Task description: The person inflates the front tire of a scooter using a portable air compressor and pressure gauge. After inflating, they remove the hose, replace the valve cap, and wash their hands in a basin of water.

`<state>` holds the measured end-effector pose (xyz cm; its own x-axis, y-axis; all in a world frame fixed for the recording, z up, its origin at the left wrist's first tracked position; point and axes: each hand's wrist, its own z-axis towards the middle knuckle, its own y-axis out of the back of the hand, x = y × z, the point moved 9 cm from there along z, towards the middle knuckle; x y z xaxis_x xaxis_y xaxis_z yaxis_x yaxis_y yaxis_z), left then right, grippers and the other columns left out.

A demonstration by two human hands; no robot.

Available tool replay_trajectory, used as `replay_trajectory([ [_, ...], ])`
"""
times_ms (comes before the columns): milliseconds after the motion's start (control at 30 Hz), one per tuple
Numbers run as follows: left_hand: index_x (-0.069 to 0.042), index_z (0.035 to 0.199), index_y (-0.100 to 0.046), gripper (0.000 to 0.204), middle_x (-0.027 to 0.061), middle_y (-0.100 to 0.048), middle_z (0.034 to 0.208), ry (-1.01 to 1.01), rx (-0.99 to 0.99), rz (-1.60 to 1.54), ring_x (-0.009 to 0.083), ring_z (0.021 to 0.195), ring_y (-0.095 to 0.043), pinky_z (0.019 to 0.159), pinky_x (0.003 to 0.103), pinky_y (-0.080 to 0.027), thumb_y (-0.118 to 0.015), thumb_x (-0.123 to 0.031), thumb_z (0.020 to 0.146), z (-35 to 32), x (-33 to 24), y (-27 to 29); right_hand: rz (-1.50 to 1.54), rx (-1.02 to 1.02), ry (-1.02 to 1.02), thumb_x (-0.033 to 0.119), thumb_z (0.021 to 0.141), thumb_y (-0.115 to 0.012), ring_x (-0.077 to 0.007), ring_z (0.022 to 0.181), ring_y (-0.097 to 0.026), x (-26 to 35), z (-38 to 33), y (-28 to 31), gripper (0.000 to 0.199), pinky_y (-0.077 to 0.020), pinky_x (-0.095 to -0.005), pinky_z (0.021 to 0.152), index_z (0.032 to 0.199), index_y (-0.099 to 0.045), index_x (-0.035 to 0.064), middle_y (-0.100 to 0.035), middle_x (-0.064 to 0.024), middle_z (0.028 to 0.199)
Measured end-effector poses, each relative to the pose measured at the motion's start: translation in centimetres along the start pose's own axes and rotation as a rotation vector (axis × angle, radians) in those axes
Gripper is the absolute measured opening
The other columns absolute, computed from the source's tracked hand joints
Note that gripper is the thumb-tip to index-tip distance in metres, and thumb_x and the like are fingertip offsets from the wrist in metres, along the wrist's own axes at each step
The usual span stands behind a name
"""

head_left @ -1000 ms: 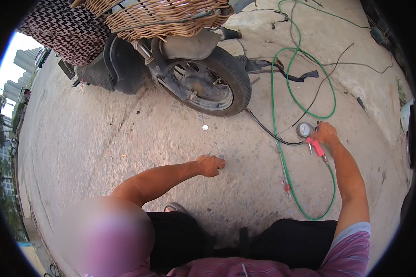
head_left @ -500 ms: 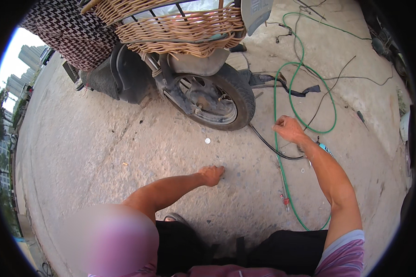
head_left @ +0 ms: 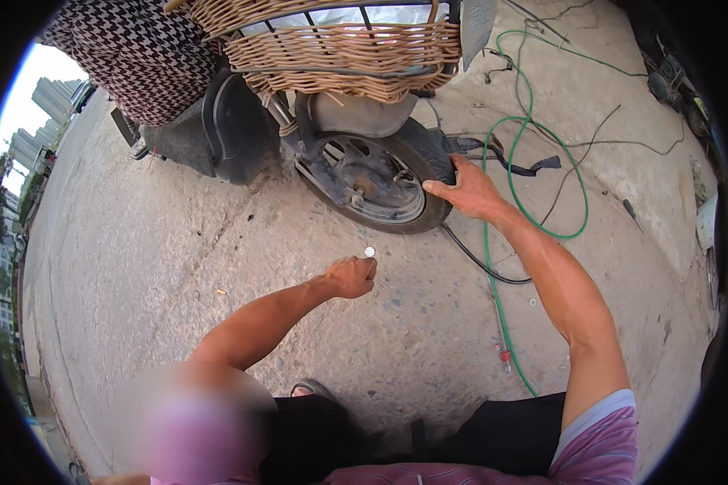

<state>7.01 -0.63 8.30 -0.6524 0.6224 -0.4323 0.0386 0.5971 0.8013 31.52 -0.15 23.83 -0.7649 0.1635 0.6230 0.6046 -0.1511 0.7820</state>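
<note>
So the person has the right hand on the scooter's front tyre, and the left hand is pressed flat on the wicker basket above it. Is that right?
Not quite. The right hand does rest on the tyre, but the left hand is nowhere near the wicker basket: the head view shows it curled low over the concrete ground, by a small white disc.

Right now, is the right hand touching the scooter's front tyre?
Touching. The head view shows the right hand laid flat on the tyre, fingers on the tread with no gap. The left hand is apart from the wheel, near the ground.
</note>
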Motion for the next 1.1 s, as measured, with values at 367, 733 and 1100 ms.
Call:
replay_trajectory([
  [367, -0.003, 0.107, -0.062, 0.029, 0.0138, -0.068, 0.085, -0.049, -0.307, -0.198, 0.0247, 0.078, -0.068, 0.073, 0.036, -0.052, -0.057, -0.015, 0.081, -1.5, -0.3, 9.3, -0.151, -0.028, 0.042, 0.062, 0.072, -0.069, -0.0389, 0.097, -0.063, 2.3, -1.1, 1.1, 0.079, -0.0503, -0.0439, 0.082, 0.111, -0.058, -0.0064, -0.066, -0.0243, 0.1],
  [733, 0.004, 0.109, -0.055, 0.026, 0.0114, -0.066, 0.087, -0.036, -0.241, -0.624, 0.0168, 0.071, -0.065, 0.062, 0.031, -0.05, -0.052, -0.011, 0.087, -0.6, -2.3, 12.4, -0.161, -0.046, -0.033, 0.061, 0.072, -0.068, -0.0375, 0.097, -0.064, 2.0, -2.0, 1.0, 0.081, -0.0508, -0.0439, 0.083, 0.116, -0.055, -0.0057, -0.065, -0.0238, 0.104],
  [1100, 0.004, 0.101, -0.057, 0.026, 0.0124, -0.067, 0.084, 0.031, -0.304, -0.715, 0.0181, 0.071, -0.067, 0.061, 0.03, -0.051, -0.063, -0.01, 0.081, -0.3, -3.0, 13.5, -0.148, -0.045, -0.026, 0.06, 0.074, -0.067, -0.0372, 0.1, -0.064, 2.1, -2.5, 1.4, 0.079, -0.0511, -0.0447, 0.082, 0.113, -0.054, -0.0076, -0.064, -0.0246, 0.107],
])
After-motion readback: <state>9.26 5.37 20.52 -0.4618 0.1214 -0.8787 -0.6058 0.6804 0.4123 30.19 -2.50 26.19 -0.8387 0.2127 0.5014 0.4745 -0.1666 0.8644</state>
